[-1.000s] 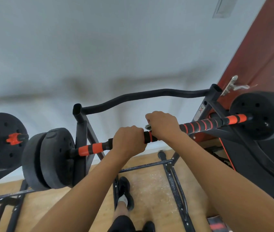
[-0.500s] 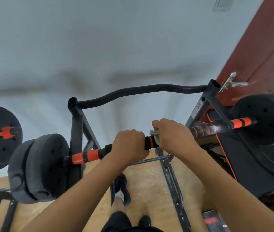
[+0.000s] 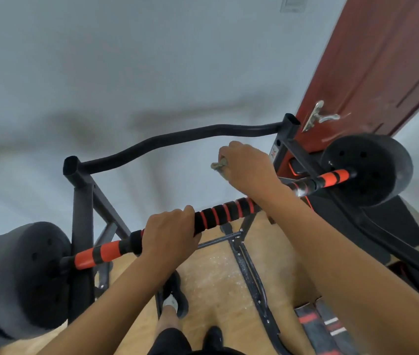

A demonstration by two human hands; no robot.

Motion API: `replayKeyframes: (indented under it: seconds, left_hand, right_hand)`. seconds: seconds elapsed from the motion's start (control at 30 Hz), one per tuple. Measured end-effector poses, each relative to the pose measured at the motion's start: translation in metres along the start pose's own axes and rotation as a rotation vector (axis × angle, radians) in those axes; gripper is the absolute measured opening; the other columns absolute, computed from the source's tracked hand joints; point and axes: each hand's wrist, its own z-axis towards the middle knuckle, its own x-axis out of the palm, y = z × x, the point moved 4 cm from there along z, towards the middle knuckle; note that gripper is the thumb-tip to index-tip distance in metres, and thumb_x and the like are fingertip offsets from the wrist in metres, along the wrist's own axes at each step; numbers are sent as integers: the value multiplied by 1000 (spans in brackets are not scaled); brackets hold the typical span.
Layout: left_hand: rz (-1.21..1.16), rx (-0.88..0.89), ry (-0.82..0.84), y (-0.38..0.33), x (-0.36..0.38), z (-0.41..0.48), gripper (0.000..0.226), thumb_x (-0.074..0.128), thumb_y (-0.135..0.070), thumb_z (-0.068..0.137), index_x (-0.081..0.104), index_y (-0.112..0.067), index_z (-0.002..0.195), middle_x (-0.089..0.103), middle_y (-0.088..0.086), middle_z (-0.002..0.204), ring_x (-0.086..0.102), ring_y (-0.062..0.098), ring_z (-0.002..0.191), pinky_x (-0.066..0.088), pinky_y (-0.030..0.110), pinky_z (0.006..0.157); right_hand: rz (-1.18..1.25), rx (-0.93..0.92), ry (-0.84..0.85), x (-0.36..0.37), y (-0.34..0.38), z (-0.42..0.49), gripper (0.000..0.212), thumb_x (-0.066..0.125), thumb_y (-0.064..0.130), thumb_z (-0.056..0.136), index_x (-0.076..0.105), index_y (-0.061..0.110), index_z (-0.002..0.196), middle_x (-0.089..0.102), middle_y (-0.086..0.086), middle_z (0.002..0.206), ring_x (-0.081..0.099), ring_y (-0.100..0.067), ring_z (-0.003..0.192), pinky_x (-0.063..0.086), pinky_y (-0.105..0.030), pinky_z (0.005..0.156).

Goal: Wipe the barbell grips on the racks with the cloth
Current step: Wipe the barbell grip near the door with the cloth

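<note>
Barbell grip [image 3: 225, 212], ribbed black and orange, lies across the rack [image 3: 80, 201] in front of you. Your left hand [image 3: 168, 233] is wrapped around it; your right hand [image 3: 248, 169] is raised above the bar, closed on the bunched cloth [image 3: 219, 166]. Black weight plates [image 3: 367, 170] cap both ends.

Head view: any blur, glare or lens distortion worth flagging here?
Head view: the wall and the weight plate at the left edge are smeared; wide-angle bending tilts the door; a small bright glint sits on the barbell near the right hand; both hands look fairly sharp.
</note>
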Motion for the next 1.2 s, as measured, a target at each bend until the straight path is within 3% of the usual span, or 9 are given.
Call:
replayKeyframes:
  seconds: [0.1, 0.2, 0.33, 0.5, 0.6, 0.77, 0.9, 1.0, 1.2]
  left_hand:
    - [-17, -6, 95, -6, -4, 3, 36, 59, -55, 95, 46, -23, 106, 50, -9, 79, 55, 13, 73, 43, 29, 65]
    - [-9, 16, 10, -22, -5, 5, 33, 57, -50, 97, 39, -23, 96, 43, -8, 77, 51, 14, 72, 39, 30, 64]
    - [13, 21, -62, -23, 6, 12, 20, 66, -33, 93, 50, -22, 94, 50, -7, 69, 51, 14, 54, 47, 29, 54]
    - [-5, 37, -77, -20, 12, 17, 21, 68, -36, 93, 56, -22, 104, 54, -8, 71, 56, 14, 58, 47, 28, 57]
    - [0, 33, -163, -25, 13, 9, 31, 78, -32, 83, 50, -20, 83, 44, -6, 61, 44, 14, 48, 39, 28, 48]
    - [-9, 46, -267, -34, 13, -8, 23, 64, -32, 86, 48, -15, 87, 40, 0, 71, 40, 19, 60, 40, 36, 56]
    - [30, 82, -268, -31, 17, -15, 22, 71, -16, 79, 51, -13, 87, 40, 2, 70, 36, 20, 58, 30, 34, 56]
    - [40, 120, -249, -26, 23, -10, 30, 81, -16, 78, 56, -12, 94, 49, 3, 70, 44, 20, 56, 42, 34, 51]
    - [58, 153, -149, -24, 28, -7, 47, 90, -11, 65, 54, -14, 95, 44, 1, 69, 37, 17, 53, 43, 29, 47]
  right_hand:
    - [48, -96, 223, 7, 2, -10, 23, 63, 40, 98, 72, 20, 103, 60, 3, 95, 61, -16, 82, 51, -29, 69]
    - [136, -70, 434, 20, 9, -37, 15, 60, 27, 96, 72, 20, 94, 61, 3, 88, 61, -16, 77, 47, -27, 65]
    - [180, -84, 353, 9, 14, -60, 7, 59, 28, 96, 65, 26, 94, 55, 7, 89, 58, -13, 73, 50, -28, 68]
    - [166, -131, 365, -4, 12, -78, 16, 57, 24, 100, 70, 22, 111, 52, 6, 92, 54, -12, 76, 30, -21, 57]
    - [204, -115, 377, -10, 4, -73, 20, 56, 27, 100, 76, 26, 102, 51, 8, 89, 53, -10, 76, 38, -24, 61]
    - [170, -69, 251, -2, 7, -37, 21, 63, 31, 98, 73, 25, 116, 53, 9, 98, 56, -11, 80, 40, -22, 70]
    - [204, -47, 574, 29, 14, -34, 24, 57, 29, 100, 73, 17, 87, 68, 0, 84, 64, -19, 77, 54, -33, 70]
    - [299, -45, 578, 18, 7, -46, 36, 54, 36, 102, 65, 21, 70, 64, 0, 78, 60, -17, 70, 48, -31, 63]
    - [192, -155, 377, -4, 15, -82, 21, 50, 25, 104, 70, 18, 99, 45, 8, 91, 49, -10, 80, 49, -30, 71]
